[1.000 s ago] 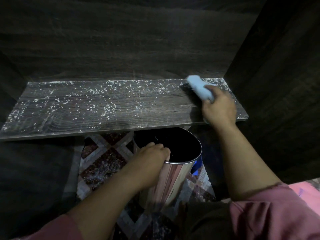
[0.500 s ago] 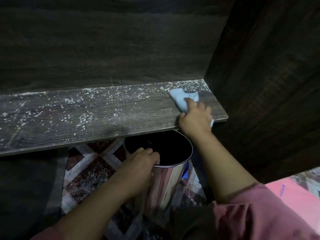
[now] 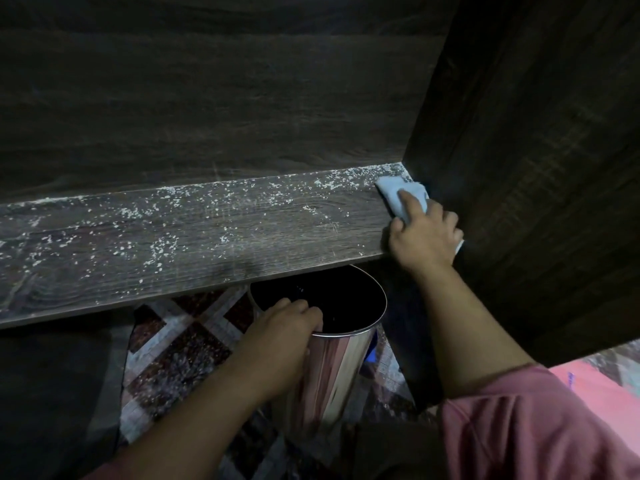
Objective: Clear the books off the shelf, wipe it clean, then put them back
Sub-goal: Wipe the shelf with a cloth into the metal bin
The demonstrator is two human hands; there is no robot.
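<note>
Scanning from the far left along a dark wooden shelf (image 3: pixel 173 244): carrying no books, with none anywhere in view, and lying scattered with white crumbs (image 3: pixel 156 211), thickest toward the back edge. Judging the wiping step as barely begun, given so much of the board unswept.

Gripping the near rim of a steel bin (image 3: pixel 332 368) with the left hand (image 3: pixel 287 327), fingers curled over the lip into the dark opening. Holding that bin tucked just under the shelf's front edge, above the patterned floor (image 3: pixel 173 344), probably for catching swept crumbs before the tiles.

Pressing a pale blue cloth (image 3: pixel 398 197) down on the shelf with the right hand (image 3: pixel 424 237), one finger stretched onto its top and the others curled around the bunched tail. Working in the back right corner, with the cloth touching the side panel (image 3: pixel 536 168), probably for digging crumbs out of that corner first. Likely needing a pull forward and leftward toward the bin's mouth. Risking a spill past the rim, with the cloth lying to the right of the opening.
</note>
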